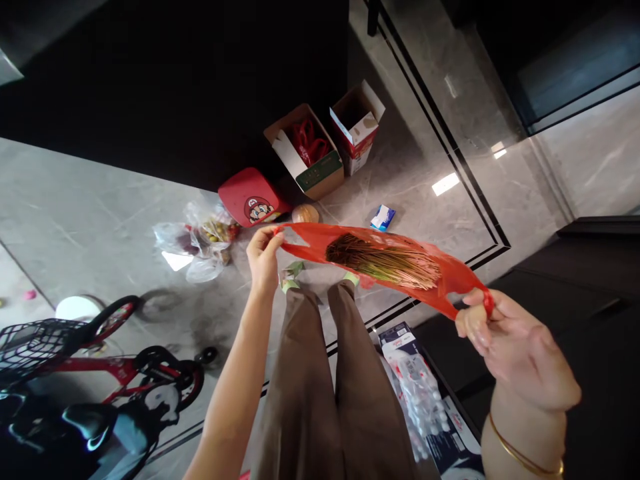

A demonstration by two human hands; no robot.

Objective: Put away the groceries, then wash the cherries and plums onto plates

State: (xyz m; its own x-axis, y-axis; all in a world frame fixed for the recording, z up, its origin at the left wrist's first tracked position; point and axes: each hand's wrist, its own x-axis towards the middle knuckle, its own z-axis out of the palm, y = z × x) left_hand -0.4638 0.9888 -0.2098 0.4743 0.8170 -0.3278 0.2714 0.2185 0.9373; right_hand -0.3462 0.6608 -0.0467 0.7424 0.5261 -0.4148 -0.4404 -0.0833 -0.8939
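Stretched between my two hands is a red plastic bag (313,241), held up in front of my legs. Inside it lies a bundle of long thin stalks (385,260), dark at one end, green in the middle and pinkish at the other. My left hand (265,257) pinches one handle of the bag between thumb and fingers. At the other end my right hand (510,337) is closed on the opposite handle, its fingers curled round the red plastic.
Ahead on the floor stand an open carton (320,177) with red bags inside, a tall open box (355,130), a red Mario stool (250,197) and a blue packet (383,217). Clear bags of produce (210,233) lie left, near a red bicycle (115,370). Boxes with packaged bottles (415,380) stand right.
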